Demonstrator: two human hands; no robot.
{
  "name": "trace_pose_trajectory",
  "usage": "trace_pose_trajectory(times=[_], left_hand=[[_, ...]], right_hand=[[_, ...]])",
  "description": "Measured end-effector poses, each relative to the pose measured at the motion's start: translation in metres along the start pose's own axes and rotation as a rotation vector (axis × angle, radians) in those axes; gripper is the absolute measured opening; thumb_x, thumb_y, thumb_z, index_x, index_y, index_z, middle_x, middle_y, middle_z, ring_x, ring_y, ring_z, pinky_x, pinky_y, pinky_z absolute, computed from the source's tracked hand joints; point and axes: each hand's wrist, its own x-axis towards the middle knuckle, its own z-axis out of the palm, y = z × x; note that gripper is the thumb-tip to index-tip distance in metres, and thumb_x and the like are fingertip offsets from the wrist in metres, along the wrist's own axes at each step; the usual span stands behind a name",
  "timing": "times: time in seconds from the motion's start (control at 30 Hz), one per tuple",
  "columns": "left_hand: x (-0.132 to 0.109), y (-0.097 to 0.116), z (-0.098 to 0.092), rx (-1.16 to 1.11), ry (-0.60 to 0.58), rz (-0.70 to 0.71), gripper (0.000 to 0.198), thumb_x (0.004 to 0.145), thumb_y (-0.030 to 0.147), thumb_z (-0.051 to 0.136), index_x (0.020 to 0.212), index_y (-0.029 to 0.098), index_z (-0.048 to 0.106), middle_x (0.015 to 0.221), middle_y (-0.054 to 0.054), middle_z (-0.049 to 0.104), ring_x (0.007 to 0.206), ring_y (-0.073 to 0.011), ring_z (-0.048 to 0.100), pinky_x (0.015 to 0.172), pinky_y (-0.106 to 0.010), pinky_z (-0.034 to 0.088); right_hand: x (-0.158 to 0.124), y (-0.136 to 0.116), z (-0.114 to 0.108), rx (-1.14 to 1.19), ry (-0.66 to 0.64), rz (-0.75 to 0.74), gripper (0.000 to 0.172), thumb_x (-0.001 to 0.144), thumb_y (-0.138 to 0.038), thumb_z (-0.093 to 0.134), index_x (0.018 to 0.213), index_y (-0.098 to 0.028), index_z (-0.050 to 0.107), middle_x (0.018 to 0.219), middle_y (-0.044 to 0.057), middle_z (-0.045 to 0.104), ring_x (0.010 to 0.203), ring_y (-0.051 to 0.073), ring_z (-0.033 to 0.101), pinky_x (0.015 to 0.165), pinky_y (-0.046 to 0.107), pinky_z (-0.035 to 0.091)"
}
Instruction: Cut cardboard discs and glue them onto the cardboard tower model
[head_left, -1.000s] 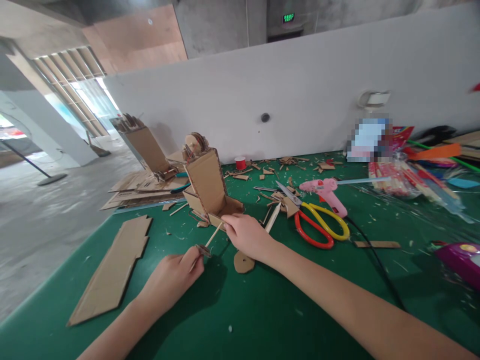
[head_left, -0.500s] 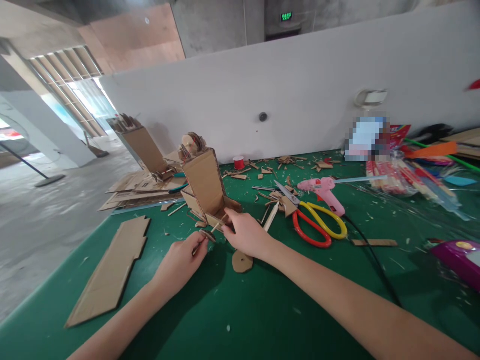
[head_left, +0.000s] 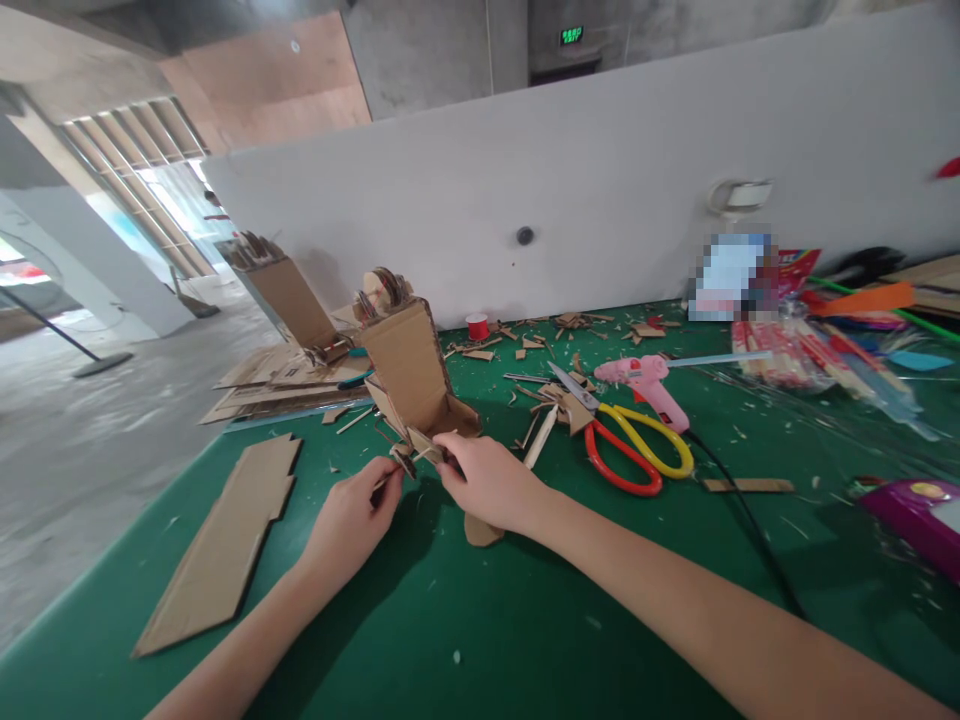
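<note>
A tall cardboard structure (head_left: 409, 365) with round discs on top stands on the green table. My left hand (head_left: 360, 505) is closed on a small cardboard disc (head_left: 403, 461), through which a thin wooden stick (head_left: 424, 453) seems to pass. Closed at the front lower edge of the structure, my right hand (head_left: 480, 480) pinches its cardboard rim near the stick. Under the right hand lies another cardboard disc (head_left: 481, 530), partly hidden by the wrist.
Red and yellow scissors (head_left: 622, 450), a pink glue gun (head_left: 645, 380) and cardboard scraps lie to the right. A flat cardboard piece (head_left: 225, 540) is at the left, with stacked cardboard (head_left: 277, 375) behind. A purple object (head_left: 915, 515) sits far right.
Both hands have shifted slightly left, the left one with its disc. The structure's lower part has tilted a little, and the right hand now covers more of the loose disc.
</note>
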Motion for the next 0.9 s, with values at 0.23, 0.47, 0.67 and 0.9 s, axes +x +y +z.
trace_pose_trajectory(times=[0.23, 0.47, 0.67, 0.9], left_hand=[[0.007, -0.005, 0.0, -0.005, -0.014, 0.046, 0.018, 0.089, 0.023, 0.034, 0.078, 0.02, 0.048, 0.067, 0.0, 0.06, 0.058, -0.0148, 0.057, 0.054, -0.024, 0.042], [0.011, -0.002, -0.006, -0.101, -0.08, 0.036, 0.025, 0.082, 0.02, 0.042, 0.106, 0.017, 0.046, 0.088, -0.005, 0.064, 0.077, -0.0179, 0.063, 0.067, -0.03, 0.049], [0.025, 0.013, -0.006, -0.132, -0.199, 0.098, 0.061, 0.08, 0.027, 0.052, 0.136, 0.015, 0.029, 0.097, -0.008, 0.064, 0.072, -0.0172, 0.062, 0.068, -0.033, 0.051], [0.045, 0.017, 0.012, -0.128, -0.059, 0.079, 0.039, 0.08, 0.025, 0.051, 0.118, 0.015, 0.05, 0.084, -0.005, 0.066, 0.072, -0.017, 0.062, 0.067, -0.031, 0.05]], right_hand=[[-0.004, -0.013, 0.0, -0.145, -0.013, 0.04, 0.02, 0.089, -0.022, 0.044, 0.099, -0.014, 0.06, 0.078, 0.01, 0.069, 0.068, 0.02, 0.064, 0.056, 0.029, 0.04], [-0.004, -0.017, 0.001, -0.238, -0.019, 0.106, 0.028, 0.091, -0.024, 0.043, 0.114, -0.015, 0.055, 0.081, 0.012, 0.07, 0.07, 0.024, 0.066, 0.057, 0.032, 0.044], [0.0, -0.004, -0.007, -0.255, -0.013, 0.08, 0.035, 0.091, -0.02, 0.04, 0.124, -0.021, 0.052, 0.094, 0.01, 0.07, 0.079, 0.023, 0.067, 0.061, 0.03, 0.045], [0.001, 0.006, -0.01, -0.273, 0.01, 0.085, 0.034, 0.093, -0.021, 0.038, 0.123, -0.018, 0.055, 0.092, 0.012, 0.071, 0.081, 0.024, 0.067, 0.064, 0.032, 0.045]])
